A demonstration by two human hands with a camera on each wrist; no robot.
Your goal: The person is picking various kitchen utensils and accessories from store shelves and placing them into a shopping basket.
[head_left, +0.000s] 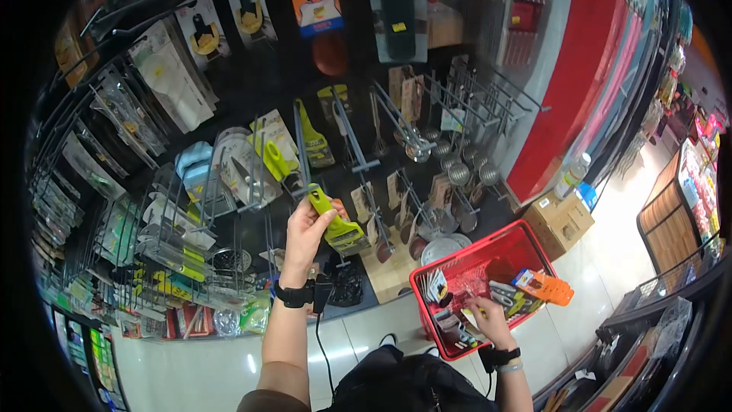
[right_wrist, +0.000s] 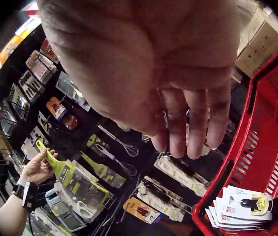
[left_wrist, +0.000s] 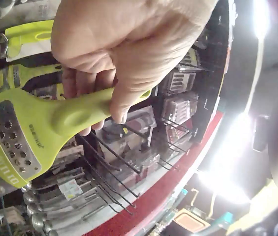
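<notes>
My left hand [head_left: 303,233] grips the lime-green handle of a hand grater [head_left: 345,233], thumb on one side and fingers on the other. In the left wrist view, the grater [left_wrist: 55,129] shows a metal plate with raised holes, its broad end pointing away from the hand. Behind it hang similar green-handled tools on hooks. My right hand [head_left: 490,320] hovers over the red shopping basket [head_left: 473,248], palm down. Seen from the right wrist, its fingers [right_wrist: 196,118] extend loosely with nothing between them. A stack of white carded goods [right_wrist: 240,209] lies in the basket nearby.
Metal hooks [head_left: 354,160] jut out from the black display wall, hung with whisks [right_wrist: 119,141], ladles and packaged utensils. Orange packages [head_left: 544,287] lie at the basket's right side. A cardboard box [head_left: 560,221] stands behind the basket on the tiled floor [head_left: 595,290].
</notes>
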